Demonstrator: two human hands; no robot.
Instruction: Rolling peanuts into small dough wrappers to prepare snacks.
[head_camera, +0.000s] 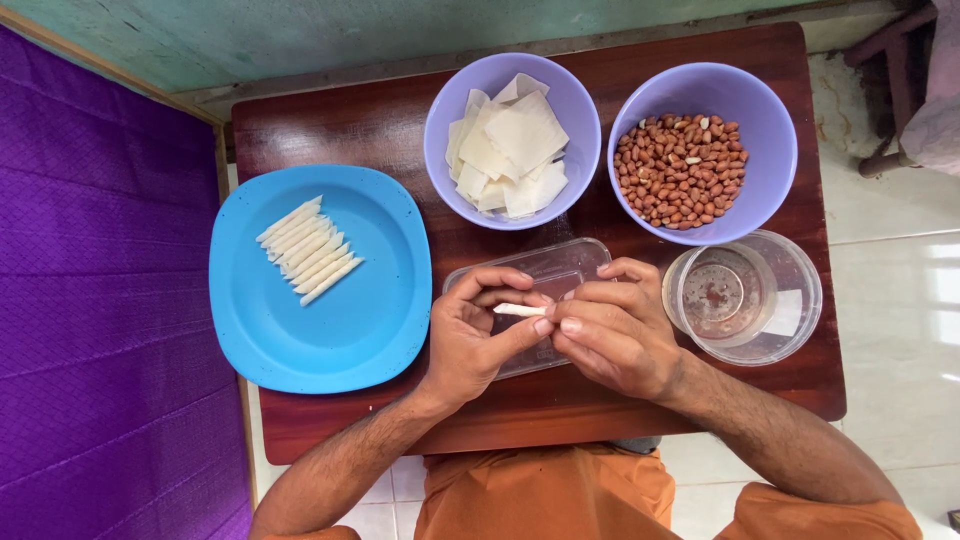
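Together left hand (478, 335), right hand (612, 325) pinch 1 white pastry roll (518, 310), fingers curled.

— What do we see on the left of the dark wooden table (760, 395)?

— We see a blue plate (350, 330) with a slanted row of thin white rolls (306, 250) lying side by side.

— And at the back?

— We count two lavender bowls: the left bowl (445, 110) holds flat white wrapper sheets (510, 145), the right bowl (765, 110) holds peanuts (680, 170). Just in front of the peanuts we see a round clear container (790, 310).

— Beyond the table?

— We see a purple quilted cloth (100, 300) on the left and pale floor tiles (900, 300) on the right.
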